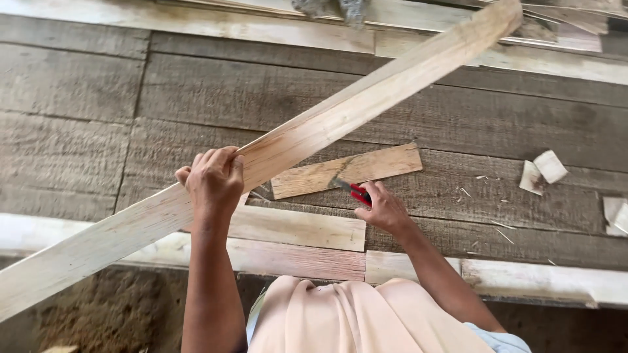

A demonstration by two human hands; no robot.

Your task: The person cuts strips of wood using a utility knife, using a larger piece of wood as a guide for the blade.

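Head view: long plank lifted over a rough wooden bench

Your workbench (pixel 78 91) of grey weathered boards fills the scene. A long pale plank (pixel 366 98) slants across it from lower left to upper right. Your left hand (pixel 212 180) wraps closed around that plank near its middle. A short board (pixel 347 171) lies flat beneath. Your right hand (pixel 386 210) grips a small red-handled tool (pixel 356 191), its tip touching the short board.

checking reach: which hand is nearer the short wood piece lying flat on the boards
Right. The right hand with its red-handled tool sits at the short wood piece; the left hand grips the long plank beside it.
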